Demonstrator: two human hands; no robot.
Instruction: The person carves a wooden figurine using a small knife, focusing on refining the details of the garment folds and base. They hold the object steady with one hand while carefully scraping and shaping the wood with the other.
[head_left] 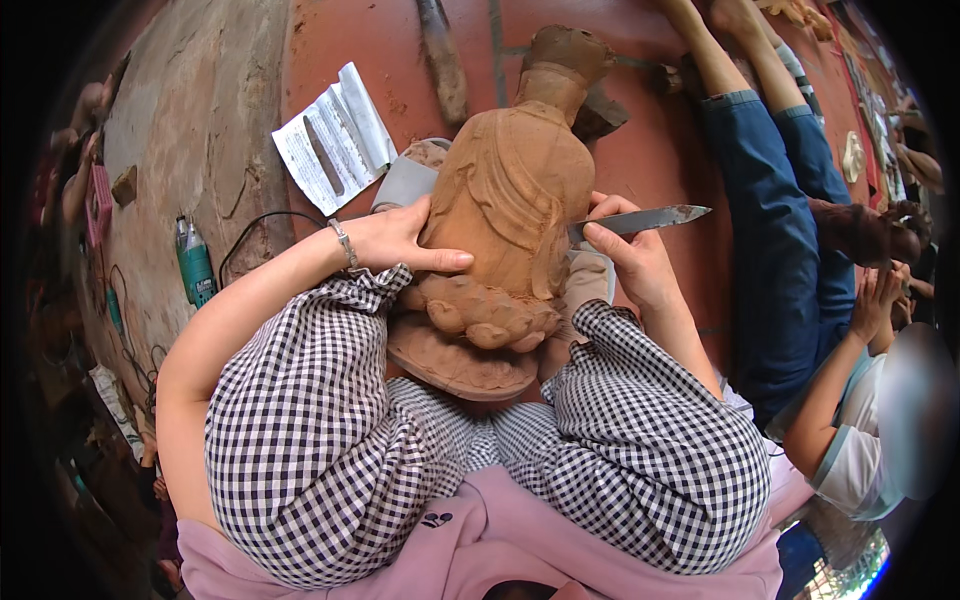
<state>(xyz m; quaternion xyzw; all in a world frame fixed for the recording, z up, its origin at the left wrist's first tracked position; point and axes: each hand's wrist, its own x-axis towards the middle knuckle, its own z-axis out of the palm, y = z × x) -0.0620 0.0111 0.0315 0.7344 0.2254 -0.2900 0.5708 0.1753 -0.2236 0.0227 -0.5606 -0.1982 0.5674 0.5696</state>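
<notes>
A brown clay statue (510, 190) of a robed, seated figure leans between my knees, its head end pointing away from me. Below its petal-carved base lies a round clay-coloured disc (460, 362). My left hand (405, 238) rests against the statue's left side, thumb stretched across the lower body and fingers partly hidden behind it. On the other side my right hand (638, 258) grips a flat, pointed metal knife (655, 219), the tip directed right and away from the statue. Part of that blade passes close to the statue's right side; contact there is unclear.
A sheet of paper (335, 140) carrying a thin dark blade-like tool (323, 155) lies beyond my left hand. A wooden club-like piece (443, 65) is farther off. A green power tool (195, 262) with a cord sits left. At right, another person's blue-trousered legs (775, 230) stretch out.
</notes>
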